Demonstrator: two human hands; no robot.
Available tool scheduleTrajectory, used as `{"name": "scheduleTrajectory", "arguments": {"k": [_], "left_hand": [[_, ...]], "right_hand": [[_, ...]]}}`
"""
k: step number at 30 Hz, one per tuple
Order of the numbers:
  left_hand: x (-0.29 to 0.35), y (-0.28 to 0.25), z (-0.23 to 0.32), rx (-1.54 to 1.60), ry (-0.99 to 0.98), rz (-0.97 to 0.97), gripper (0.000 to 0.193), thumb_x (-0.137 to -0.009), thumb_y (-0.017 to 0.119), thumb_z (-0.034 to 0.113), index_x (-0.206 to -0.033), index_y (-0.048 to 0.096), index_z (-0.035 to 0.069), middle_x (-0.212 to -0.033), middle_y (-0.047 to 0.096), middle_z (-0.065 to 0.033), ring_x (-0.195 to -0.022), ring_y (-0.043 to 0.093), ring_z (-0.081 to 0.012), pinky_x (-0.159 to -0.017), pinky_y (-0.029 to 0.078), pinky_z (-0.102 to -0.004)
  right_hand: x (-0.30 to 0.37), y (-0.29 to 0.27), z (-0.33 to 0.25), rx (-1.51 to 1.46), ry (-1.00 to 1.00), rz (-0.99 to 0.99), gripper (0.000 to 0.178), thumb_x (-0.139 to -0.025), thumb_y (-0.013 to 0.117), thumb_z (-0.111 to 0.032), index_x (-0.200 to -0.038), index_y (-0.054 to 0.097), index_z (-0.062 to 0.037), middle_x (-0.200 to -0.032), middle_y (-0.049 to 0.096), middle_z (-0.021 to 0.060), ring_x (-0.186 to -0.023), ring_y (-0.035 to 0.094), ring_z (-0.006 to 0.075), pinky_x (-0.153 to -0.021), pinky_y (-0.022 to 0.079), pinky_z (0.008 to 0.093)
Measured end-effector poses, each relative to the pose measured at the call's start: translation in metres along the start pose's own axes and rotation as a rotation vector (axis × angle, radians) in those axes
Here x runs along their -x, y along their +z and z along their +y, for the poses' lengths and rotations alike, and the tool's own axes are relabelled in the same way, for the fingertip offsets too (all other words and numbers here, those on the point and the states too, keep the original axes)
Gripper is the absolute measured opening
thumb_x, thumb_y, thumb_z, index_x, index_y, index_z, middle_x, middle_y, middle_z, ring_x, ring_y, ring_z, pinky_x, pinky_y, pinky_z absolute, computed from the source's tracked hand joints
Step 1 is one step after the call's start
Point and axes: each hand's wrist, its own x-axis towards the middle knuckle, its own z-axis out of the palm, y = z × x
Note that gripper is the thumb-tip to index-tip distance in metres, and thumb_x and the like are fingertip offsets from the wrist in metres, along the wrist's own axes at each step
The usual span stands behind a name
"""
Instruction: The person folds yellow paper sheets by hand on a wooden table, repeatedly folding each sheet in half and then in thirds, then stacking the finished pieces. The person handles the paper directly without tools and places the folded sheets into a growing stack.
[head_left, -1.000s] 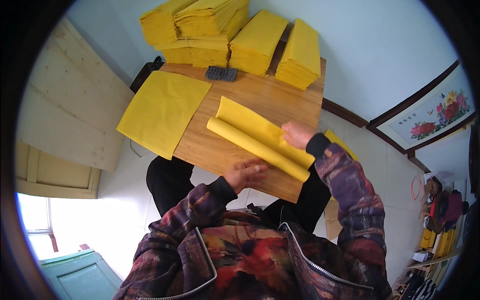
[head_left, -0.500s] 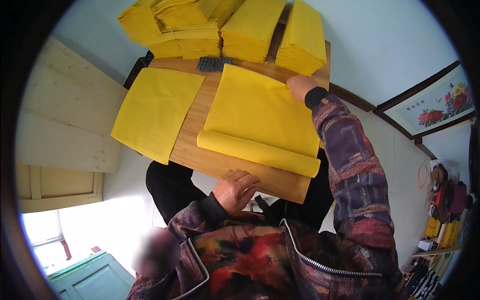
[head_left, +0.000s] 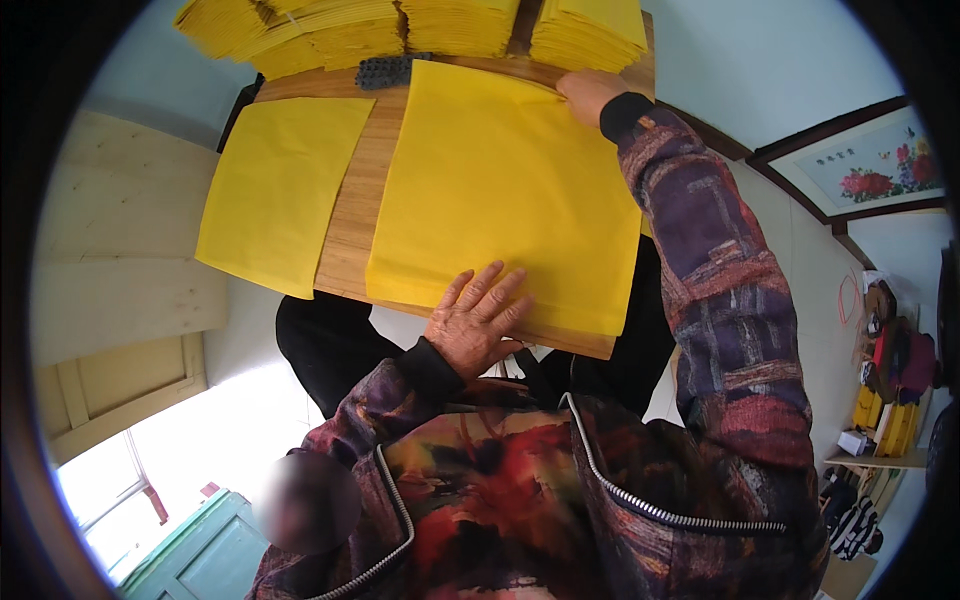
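Note:
A large yellow cloth-like sheet (head_left: pixel 500 190) lies spread on the wooden table (head_left: pixel 345 225) in front of me. My right hand (head_left: pixel 592 97) is closed on its far right corner; the fingertips are partly hidden. My left hand (head_left: pixel 482 318) lies flat on the sheet's near edge with its fingers apart. To the left, another yellow sheet (head_left: pixel 280 195) rests on the table, its near end reaching past the table's edge. Just beyond the large sheet's far left corner sits a dark grey knobbly pad (head_left: pixel 385 71).
Tall stacks of folded yellow sheets (head_left: pixel 590 35) line the table's far side. A framed flower picture (head_left: pixel 865 170) leans by the wall at right. Pale wooden boards (head_left: pixel 140 220) stand at left, and a green cabinet (head_left: pixel 205 550) is at lower left.
The sheet's rolled near edge now lies flat. My left hand has moved from below the table edge onto the sheet, fingers spreading. My right hand still grips the far corner.

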Motion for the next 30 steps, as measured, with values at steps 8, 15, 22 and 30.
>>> {"name": "scheduleTrajectory", "arguments": {"k": [8, 15, 22, 30], "left_hand": [[0.008, 0.011, -0.008, -0.079, 0.002, -0.086, 0.079, -0.068, 0.073, 0.041, -0.139, 0.040, 0.027, -0.148, 0.032, -0.0055, -0.137, 0.028, -0.0283, -0.111, 0.020, -0.0480], [0.012, 0.023, -0.014, -0.320, 0.071, 0.026, 0.060, -0.082, 0.058, 0.026, -0.139, 0.040, 0.029, -0.149, 0.032, -0.0030, -0.138, 0.029, -0.0253, -0.113, 0.017, -0.0461], [0.021, 0.018, -0.017, -0.244, 0.057, -0.043, 0.057, -0.085, 0.048, 0.019, -0.140, 0.038, 0.031, -0.150, 0.029, -0.0012, -0.138, 0.027, -0.0236, -0.113, 0.017, -0.0455], [0.022, 0.019, -0.019, -0.300, 0.062, -0.061, 0.053, -0.085, 0.049, 0.018, -0.137, 0.042, 0.031, -0.149, 0.032, -0.0007, -0.138, 0.028, -0.0226, -0.113, 0.016, -0.0454]], "right_hand": [[-0.004, 0.002, 0.002, 0.045, -0.020, 0.007, 0.021, -0.082, 0.050, -0.011, -0.098, 0.065, -0.0066, -0.099, 0.065, 0.0165, -0.095, 0.061, 0.0366, -0.078, 0.049, 0.0458], [-0.008, -0.008, -0.002, 0.050, -0.043, -0.090, 0.020, -0.083, 0.052, -0.013, -0.098, 0.063, -0.0061, -0.100, 0.064, 0.0197, -0.097, 0.060, 0.0378, -0.080, 0.049, 0.0465], [-0.002, -0.014, -0.008, -0.007, 0.028, -0.105, 0.018, -0.083, 0.055, -0.014, -0.095, 0.063, -0.0039, -0.101, 0.063, 0.0194, -0.097, 0.059, 0.0379, -0.081, 0.048, 0.0463], [-0.004, -0.003, -0.003, 0.049, -0.001, -0.084, 0.017, -0.083, 0.057, -0.015, -0.093, 0.062, -0.0035, -0.098, 0.063, 0.0206, -0.095, 0.060, 0.0381, -0.079, 0.048, 0.0469]]}}
